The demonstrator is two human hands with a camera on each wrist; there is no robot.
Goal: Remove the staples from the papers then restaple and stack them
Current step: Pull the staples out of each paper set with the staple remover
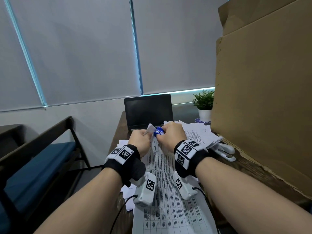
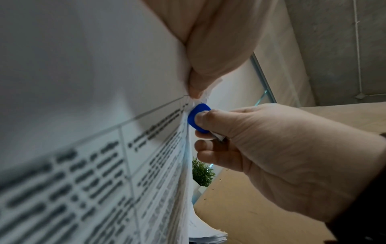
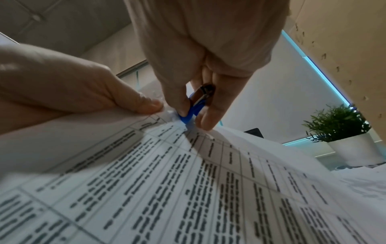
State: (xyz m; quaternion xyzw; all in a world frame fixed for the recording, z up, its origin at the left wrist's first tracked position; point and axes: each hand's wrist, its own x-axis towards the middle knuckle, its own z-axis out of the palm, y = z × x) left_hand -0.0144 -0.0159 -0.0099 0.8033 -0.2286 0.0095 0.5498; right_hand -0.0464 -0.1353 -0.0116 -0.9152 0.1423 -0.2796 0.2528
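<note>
Head view: both hands are meeting just above frame centre, over a dark wooden desk (image 1: pixel 118 132). The left hand (image 1: pixel 141 141) is pinching the top corner of a printed paper set (image 1: pixel 162 183), which is running from that corner down toward 6 o'clock btwn the forearms. The right hand (image 1: pixel 170 134) is squeezing a blue staple remover (image 1: pixel 158 131) against that same corner, at 3 o'clock of the left hand. A loose pile of papers (image 1: pixel 199 134) is lying at 3 o'clock of the right hand, w/ a white stapler (image 1: pixel 225 152) at the pile's 5 o'clock edge, beside a tall cardboard sheet (image 1: pixel 263 98). A laptop (image 1: pixel 148 110) is standing at 12 o'clock of the hands, a potted plant (image 1: pixel 204 105) at their 2 o'clock. Left wrist view: the left hand's fingers (image 2: pixel 198 82) are nipping the crumpled corner from 12 o'clock, while the right hand (image 2: pixel 271 156) is coming in from 3 o'clock, thumb and fingers curling round the remover (image 2: pixel 197 117), which is touching the sheet edge. Right wrist view: the right hand (image 3: pixel 198 57) is gripping the remover (image 3: pixel 188 113), its tip biting the corner; the left hand (image 3: pixel 73 85) is holding the sheets at 9 o'clock of it.
</note>
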